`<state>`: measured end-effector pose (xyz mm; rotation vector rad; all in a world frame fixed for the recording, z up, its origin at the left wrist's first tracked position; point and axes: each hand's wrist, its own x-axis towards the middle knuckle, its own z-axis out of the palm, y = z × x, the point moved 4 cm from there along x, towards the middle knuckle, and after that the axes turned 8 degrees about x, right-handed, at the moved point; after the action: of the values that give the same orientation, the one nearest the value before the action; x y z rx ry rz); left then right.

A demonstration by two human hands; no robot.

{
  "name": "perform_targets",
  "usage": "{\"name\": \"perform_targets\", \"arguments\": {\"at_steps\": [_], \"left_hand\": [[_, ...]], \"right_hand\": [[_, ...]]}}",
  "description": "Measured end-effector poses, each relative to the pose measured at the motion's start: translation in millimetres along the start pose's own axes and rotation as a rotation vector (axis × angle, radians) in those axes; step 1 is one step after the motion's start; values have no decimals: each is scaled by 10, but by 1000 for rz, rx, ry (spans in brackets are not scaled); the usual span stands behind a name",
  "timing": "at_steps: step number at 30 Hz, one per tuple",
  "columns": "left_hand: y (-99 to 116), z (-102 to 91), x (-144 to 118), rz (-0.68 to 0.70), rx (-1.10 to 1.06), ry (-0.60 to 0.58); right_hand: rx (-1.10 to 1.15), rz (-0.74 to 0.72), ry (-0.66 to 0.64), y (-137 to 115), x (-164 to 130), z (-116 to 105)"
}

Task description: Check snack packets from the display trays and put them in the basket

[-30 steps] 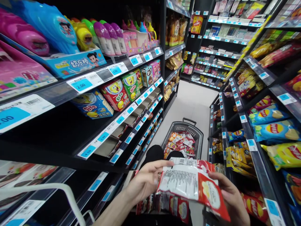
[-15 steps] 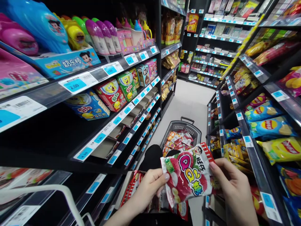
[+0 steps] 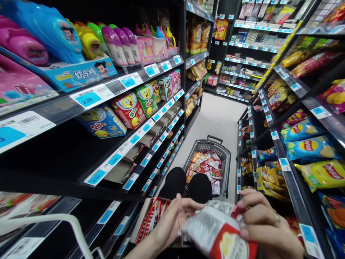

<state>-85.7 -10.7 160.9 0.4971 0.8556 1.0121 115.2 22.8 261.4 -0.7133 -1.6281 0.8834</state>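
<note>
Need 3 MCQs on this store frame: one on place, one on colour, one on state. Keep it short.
1. Where does the grey plastic shopping basket stand?
A. on the aisle floor ahead of the person's knees
B. on a top shelf
C. hung on the left arm

2. What colour are the price tags on the shelf edges?
A. red
B. blue and white
C. green

3. How is the red and white printed snack packet held?
A. lying alone on the floor
B. by the left hand only
C. between left hand and right hand

Answers:
1 A: it sits on the pale floor between the shelves, filled with snack packs.
2 B: each tag shows a blue block on white.
3 C: fingers of both hands grip its opposite sides.
</note>
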Motion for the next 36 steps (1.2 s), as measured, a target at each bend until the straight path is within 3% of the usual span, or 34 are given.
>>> {"name": "perform_targets", "arguments": {"at_steps": [3, 5, 9, 12, 16, 19, 22, 26, 31, 36], "left_hand": [[-68, -3, 37, -57, -77, -52], [-85, 12, 50, -116, -120, -173], [-110, 35, 16, -264, -92, -417], [-127, 64, -7, -270, -33, -474], [-124, 117, 35, -97, -21, -325], [-126, 102, 94, 37, 39, -65], [-103, 93, 105, 152, 131, 149], [-49, 139, 59, 234, 232, 104], [99, -62, 2, 264, 181, 93], [352, -156, -64, 217, 393, 49]], "right_hand": [[-56, -193, -268, -120, -6, 54], [5, -161, -315, -86, -11, 50], [246, -4, -150, 126, -23, 75], [368, 146, 26, 337, -54, 184], [512, 388, 345, 611, -252, 379], [650, 486, 407, 750, -504, 601], [516, 562, 412, 882, -732, 723], [302, 664, 461, 1059, -819, 602], [553, 682, 362, 1006, -619, 454], [576, 741, 319, 883, -472, 428]]}}
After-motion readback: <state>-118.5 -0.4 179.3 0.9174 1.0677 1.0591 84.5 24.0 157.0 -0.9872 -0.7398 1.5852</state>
